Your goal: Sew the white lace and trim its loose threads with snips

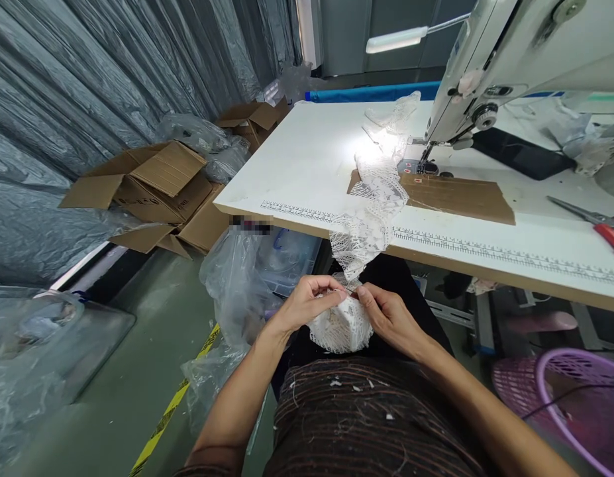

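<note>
White lace fabric runs from the tabletop over its front edge and down to my lap. My left hand pinches the lace close to its upper edge, just below the table. Opposite it, my right hand is closed with thumb and finger on the same lace, the two sets of fingertips nearly meeting. A gathered bunch of the lace hangs under my fingers over my lap. The exact edge between the fingertips is too small to make out.
A sewing machine stands on the white table, with a brown cardboard strip beside its needle. Red-handled scissors lie at right. Open cartons sit left; a purple basket is low at right.
</note>
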The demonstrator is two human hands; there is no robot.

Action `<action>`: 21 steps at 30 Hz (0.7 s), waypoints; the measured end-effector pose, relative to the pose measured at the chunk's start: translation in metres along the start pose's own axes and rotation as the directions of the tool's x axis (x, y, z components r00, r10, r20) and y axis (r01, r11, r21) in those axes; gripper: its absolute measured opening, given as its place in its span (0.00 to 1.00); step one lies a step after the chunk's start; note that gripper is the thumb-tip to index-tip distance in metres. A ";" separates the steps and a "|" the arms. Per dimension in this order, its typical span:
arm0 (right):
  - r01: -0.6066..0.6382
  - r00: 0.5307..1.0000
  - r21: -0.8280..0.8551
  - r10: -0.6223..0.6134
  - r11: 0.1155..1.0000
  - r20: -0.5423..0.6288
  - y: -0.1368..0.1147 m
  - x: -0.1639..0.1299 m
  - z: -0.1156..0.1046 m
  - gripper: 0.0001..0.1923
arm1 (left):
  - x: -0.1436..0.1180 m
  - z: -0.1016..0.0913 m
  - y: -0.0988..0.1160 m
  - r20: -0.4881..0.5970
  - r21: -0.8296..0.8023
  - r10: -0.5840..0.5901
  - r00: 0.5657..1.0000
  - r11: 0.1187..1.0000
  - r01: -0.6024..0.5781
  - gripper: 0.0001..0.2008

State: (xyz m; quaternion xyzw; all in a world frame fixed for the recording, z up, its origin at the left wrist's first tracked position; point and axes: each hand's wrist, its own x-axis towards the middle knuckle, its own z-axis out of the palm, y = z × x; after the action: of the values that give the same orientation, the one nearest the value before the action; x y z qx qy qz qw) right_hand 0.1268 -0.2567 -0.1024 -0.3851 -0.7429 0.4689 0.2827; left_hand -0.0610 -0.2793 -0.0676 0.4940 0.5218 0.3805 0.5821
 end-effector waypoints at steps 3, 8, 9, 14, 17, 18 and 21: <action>0.014 1.000 -0.036 -0.015 0.999 -0.016 -0.002 -0.001 0.001 0.20 | 0.001 0.000 0.000 0.013 -0.001 0.007 1.000 1.000 -0.007 0.12; -0.002 1.000 0.005 0.002 1.000 -0.031 -0.004 0.000 0.002 0.20 | 0.001 0.000 -0.003 0.030 0.000 0.010 1.000 1.000 -0.010 0.11; -0.009 1.000 0.021 0.010 1.000 -0.027 -0.004 0.001 0.001 0.20 | 0.001 0.000 -0.004 0.030 -0.004 0.009 0.999 1.000 -0.009 0.11; -0.050 0.995 0.055 0.054 0.997 -0.078 0.001 0.002 0.002 0.21 | 0.001 0.001 -0.004 0.034 -0.044 0.006 0.999 0.999 -0.005 0.11; -0.063 0.996 0.090 0.068 0.994 -0.063 0.005 0.000 0.004 0.22 | 0.001 0.001 -0.004 0.037 -0.068 0.001 0.999 0.998 0.001 0.11; -0.064 0.997 0.098 0.068 0.993 -0.038 0.005 -0.001 0.004 0.22 | 0.001 0.000 -0.004 0.035 -0.075 -0.001 0.999 0.997 0.003 0.11; -0.041 0.999 0.072 0.041 0.997 0.006 0.003 -0.003 0.005 0.21 | 0.002 -0.001 -0.005 0.031 -0.085 -0.003 1.000 0.996 0.006 0.12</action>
State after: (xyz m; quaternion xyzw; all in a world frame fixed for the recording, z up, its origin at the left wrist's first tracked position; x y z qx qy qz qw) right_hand 0.1257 -0.2605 -0.1075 -0.3886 -0.7182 0.5019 0.2849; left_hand -0.0615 -0.2781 -0.0730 0.4734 0.4973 0.3935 0.6113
